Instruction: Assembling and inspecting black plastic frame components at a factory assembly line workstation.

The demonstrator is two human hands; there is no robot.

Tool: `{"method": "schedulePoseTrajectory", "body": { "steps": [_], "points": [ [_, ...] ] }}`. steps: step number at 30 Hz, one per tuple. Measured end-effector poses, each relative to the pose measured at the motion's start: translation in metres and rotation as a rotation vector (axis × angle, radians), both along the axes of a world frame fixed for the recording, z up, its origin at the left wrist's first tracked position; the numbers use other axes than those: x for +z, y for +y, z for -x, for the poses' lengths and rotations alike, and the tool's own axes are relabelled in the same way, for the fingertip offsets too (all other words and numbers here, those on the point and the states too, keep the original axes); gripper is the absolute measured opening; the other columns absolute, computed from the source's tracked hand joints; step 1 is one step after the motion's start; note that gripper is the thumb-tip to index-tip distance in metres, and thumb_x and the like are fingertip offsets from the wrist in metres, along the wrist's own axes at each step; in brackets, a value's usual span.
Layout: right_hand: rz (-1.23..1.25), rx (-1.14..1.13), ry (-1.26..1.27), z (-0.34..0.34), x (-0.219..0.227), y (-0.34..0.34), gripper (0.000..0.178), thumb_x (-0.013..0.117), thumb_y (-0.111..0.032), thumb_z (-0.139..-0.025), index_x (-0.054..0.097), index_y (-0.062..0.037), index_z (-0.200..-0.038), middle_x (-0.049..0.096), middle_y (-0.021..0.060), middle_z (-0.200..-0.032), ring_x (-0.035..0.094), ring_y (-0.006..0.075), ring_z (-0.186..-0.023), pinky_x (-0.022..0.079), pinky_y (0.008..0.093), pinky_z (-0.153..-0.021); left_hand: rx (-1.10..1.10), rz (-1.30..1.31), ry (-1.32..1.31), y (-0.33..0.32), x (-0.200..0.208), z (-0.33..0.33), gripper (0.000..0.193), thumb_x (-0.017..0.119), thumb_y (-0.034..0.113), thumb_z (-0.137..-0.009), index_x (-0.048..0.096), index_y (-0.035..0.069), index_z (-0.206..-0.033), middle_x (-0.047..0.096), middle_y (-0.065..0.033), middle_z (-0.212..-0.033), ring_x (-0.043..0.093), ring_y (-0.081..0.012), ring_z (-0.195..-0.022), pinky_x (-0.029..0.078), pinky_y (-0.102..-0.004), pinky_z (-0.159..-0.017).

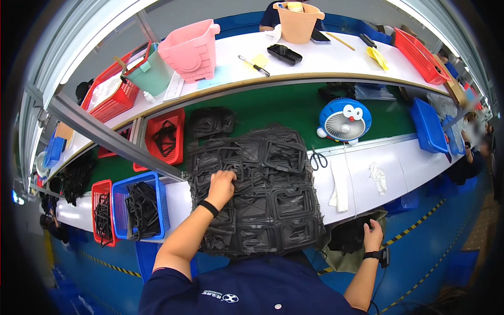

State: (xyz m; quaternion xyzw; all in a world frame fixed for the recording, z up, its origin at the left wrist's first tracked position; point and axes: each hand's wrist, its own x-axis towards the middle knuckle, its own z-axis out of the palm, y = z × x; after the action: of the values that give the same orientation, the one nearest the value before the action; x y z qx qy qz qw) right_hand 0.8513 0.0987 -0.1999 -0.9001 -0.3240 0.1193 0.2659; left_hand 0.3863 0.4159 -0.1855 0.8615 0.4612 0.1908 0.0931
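Note:
A broad stack of black moulded sheets of square plastic frames (253,205) lies before me on the white bench, reaching its front edge. On the upper left part of it rests my left hand (222,185), fingers curled in against a black frame; their tips are partly hidden. Off to the right, past the bench edge, my right hand (373,235) hangs with thumb and fingers loosely bent and apart, nothing visible in it. Beside that hand is an olive sack (341,261) with dark material (347,237) in its mouth.
Left of the stack are a blue basket (161,207) and a red basket (95,195) of black frames. Scissors (318,159), a white cloth (378,178) and a blue fan (344,122) lie right. A raised shelf (231,79) with pink bin (191,51) crosses behind.

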Motion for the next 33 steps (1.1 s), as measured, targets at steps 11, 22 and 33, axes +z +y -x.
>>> {"method": "schedulePoseTrajectory", "body": {
  "steps": [11, 22, 33],
  "points": [
    [-0.412, 0.612, 0.354, 0.126, 0.012, 0.231, 0.045, 0.072, -0.013, -0.080, 0.057, -0.0012, -0.121, 0.063, 0.0144, -0.109, 0.064, 0.0199, -0.076, 0.051, 0.0299, -0.069, 0.244, 0.227, -0.239, -0.135, -0.028, 0.073, 0.023, 0.055, -0.012, -0.073, 0.066, 0.004, -0.085, 0.054, -0.0174, -0.111, 0.055, -0.0347, -0.101, 0.048, -0.0376, -0.085],
    [-0.577, 0.694, 0.255, 0.152, 0.088, 0.318, 0.020, 0.067, -0.018, -0.084, 0.065, -0.0006, -0.094, 0.067, 0.0161, -0.084, 0.064, 0.0272, -0.073, 0.049, 0.0346, -0.068, 0.607, 0.319, -0.160, -0.173, -0.050, 0.050, 0.045, 0.065, -0.003, -0.074, 0.054, 0.001, -0.118, 0.052, -0.0110, -0.090, 0.055, -0.0239, -0.076, 0.049, -0.0360, -0.070],
    [-1.144, -0.099, 0.960, 0.086, 0.098, 0.267, 0.016, 0.061, -0.022, -0.092, 0.056, -0.0077, -0.096, 0.064, 0.0016, -0.091, 0.044, 0.0014, -0.067, 0.029, 0.0161, -0.041, 0.574, 1.167, -1.644, -0.155, 0.018, 0.045, 0.018, 0.048, -0.006, -0.083, 0.052, 0.005, -0.096, 0.055, -0.0055, -0.086, 0.054, -0.0157, -0.071, 0.043, -0.0268, -0.064]
  ]
}}
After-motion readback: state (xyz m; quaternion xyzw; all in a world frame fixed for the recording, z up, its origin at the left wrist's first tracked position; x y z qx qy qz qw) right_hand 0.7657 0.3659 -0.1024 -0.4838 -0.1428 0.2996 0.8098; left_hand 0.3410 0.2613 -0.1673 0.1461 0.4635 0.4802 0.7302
